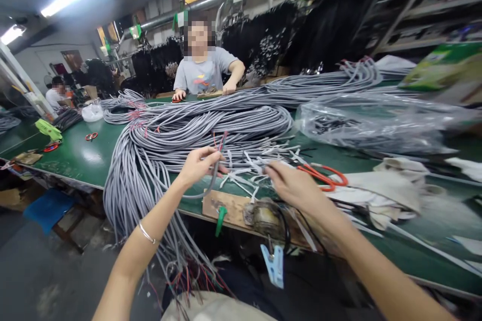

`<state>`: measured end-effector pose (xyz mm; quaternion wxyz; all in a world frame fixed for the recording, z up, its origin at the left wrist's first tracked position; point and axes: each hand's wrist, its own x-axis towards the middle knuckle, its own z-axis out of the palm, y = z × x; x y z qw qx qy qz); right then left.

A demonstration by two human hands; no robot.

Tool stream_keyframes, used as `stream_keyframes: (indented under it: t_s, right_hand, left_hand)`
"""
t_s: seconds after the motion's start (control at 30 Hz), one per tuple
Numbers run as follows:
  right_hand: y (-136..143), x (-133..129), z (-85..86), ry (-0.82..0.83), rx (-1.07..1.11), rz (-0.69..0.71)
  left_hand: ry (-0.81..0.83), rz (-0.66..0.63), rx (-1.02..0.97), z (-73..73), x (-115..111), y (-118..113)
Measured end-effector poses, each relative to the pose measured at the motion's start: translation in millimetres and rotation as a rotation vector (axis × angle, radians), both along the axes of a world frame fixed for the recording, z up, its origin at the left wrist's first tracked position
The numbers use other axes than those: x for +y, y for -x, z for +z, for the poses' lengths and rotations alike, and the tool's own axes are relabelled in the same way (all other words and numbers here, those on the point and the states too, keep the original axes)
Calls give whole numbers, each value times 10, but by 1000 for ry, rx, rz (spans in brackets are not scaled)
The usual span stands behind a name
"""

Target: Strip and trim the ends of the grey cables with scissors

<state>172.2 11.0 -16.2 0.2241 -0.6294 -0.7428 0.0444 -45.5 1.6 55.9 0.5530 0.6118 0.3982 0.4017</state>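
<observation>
1. Left hand (201, 163), centre: fingers pinched on one grey cable (214, 179); slack grip could let it slip
2. Right hand (293, 184), right of centre: fingers curled, contents cannot be told; nearby orange-handled scissors (342, 175) could snag it
3. Cable bundle (130, 175), left of centre, overhanging the green table (75, 163): weight could drag lengths down

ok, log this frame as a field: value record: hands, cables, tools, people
left hand: pinching one cable near its end
right hand: by white strips; blurred, grip unclear
heap: grey cables, spilling over the near edge of the table
scissors: red-handled, beside right hand
clip: blue, below the table edge
co-worker: across the table
</observation>
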Motion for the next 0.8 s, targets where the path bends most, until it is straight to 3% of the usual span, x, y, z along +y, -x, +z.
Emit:
stream_keyframes:
  t_s: [0.1, 0.2, 0.23, 0.27, 0.3, 0.4, 0.47, 0.57, 0.63, 0.8]
  right_hand:
    - [377, 146, -29, 159, -13, 215]
    - [621, 239, -41, 265, -35, 366]
    - [657, 252, -37, 291, -48, 384]
    - [671, 258, -29, 314, -66, 382]
    - [666, 259, -20, 337, -89, 360]
    - [573, 247, 6, 404, -188, 212]
    - [481, 233, 16, 447, -267, 101]
    - [332, 211, 29, 497, -366, -7]
    - [227, 210, 49, 521, -404, -30]
    - [-67, 307, 155, 582, -405, 30]
  left_hand:
    - [83, -198, 33, -151, -350, 55]
    - [214, -497, 161, -476, -711, 212]
    - [243, -562, 294, -609, -806, 290]
    - [224, -536, 466, -744, -882, 377]
    - [147, -418, 648, -873, -940, 472]
    - [73, -181, 810, -1179, -1036, 769]
    - [59, -72, 874, -1293, -1067, 941]
    - [63, 17, 934, -1334, -1106, 1122]
    - [63, 11, 938, -1277, -1130, 1181]
    - [91, -229, 817, -861, -1065, 1104]
